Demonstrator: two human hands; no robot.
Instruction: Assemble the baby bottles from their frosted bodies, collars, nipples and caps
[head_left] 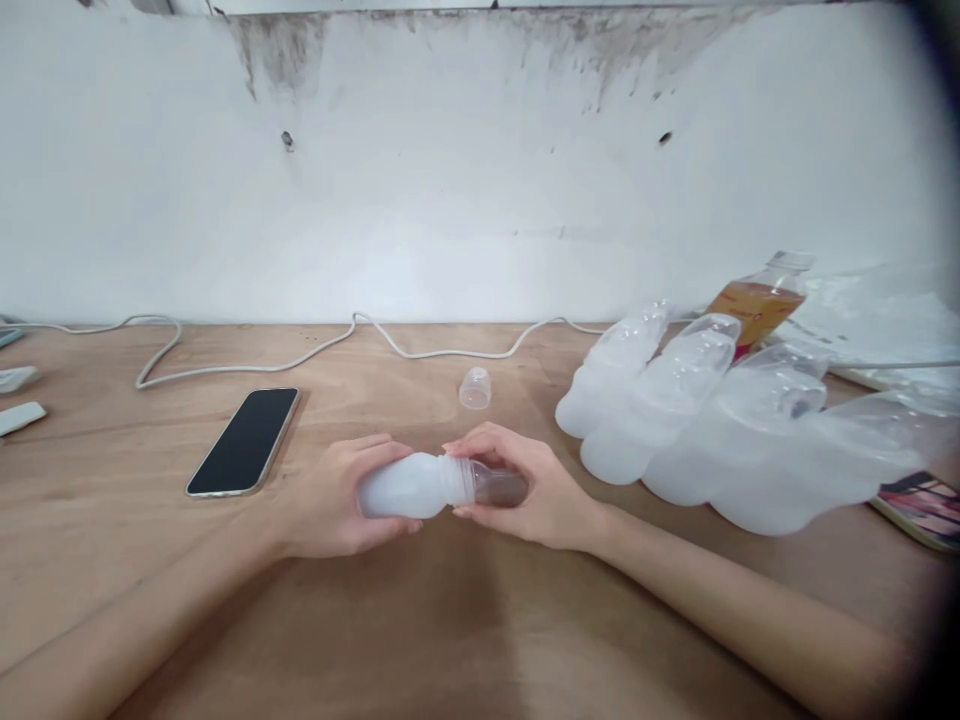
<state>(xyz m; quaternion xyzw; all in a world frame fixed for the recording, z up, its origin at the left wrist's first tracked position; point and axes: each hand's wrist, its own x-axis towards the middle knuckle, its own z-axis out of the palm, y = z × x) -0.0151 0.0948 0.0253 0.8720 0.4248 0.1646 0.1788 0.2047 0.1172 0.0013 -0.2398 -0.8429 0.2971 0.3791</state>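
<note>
A frosted white bottle [409, 487] lies sideways between my hands, above the wooden table. My left hand [349, 495] is wrapped round its rounded body. At the other end, my right hand [525, 490] grips the ribbed collar, with the clear nipple-shaped tip [495, 487] between thumb and fingers. Just beyond the hands, a small clear cap [475, 388] rests on the table.
A black-screened phone [244, 442] lies at the left. Several frosted bottles in clear plastic [750, 430] stand at the right, before a drink bottle [761, 300]. A white cable [450, 353] runs along the wooden table's [420, 640] back.
</note>
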